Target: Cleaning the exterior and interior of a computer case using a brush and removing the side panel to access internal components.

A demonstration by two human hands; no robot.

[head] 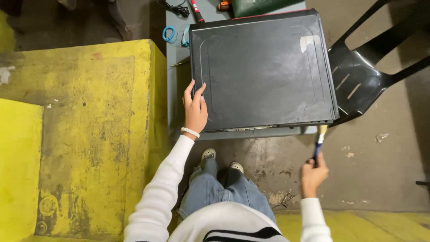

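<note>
Computer case point(263, 69), black, lies flat on its side on a grey bench point(174, 89), side panel up, taking most of the bench top. Left hand point(195, 110) rests on the case's near left edge, fingers spread flat on the panel, thumb over the side; pressing on it, not wrapped around anything. White bead bracelet point(190, 131) on that wrist, white sleeve. Right hand point(312, 175) is well apart from the left, low and off the bench, closed around the blue handle of a paintbrush point(320, 142). Brush points up, pale bristles just at the case's near right corner; touching or not, cannot tell. Pale sticker patch point(308, 41) near the panel's far right corner. Black plastic chair point(365, 71) stands right of the bench, just beside the case. Yellow worn block point(85, 130) fills the left side, up against the bench. Blue-handled scissors point(172, 35) lie at the far left of the bench beside the case, a red-and-black tool point(195, 10) past them, a green item point(260, 6) at the far edge. Jeans and light shoes point(221, 161) below the bench on a stained concrete floor point(380, 170).
</note>
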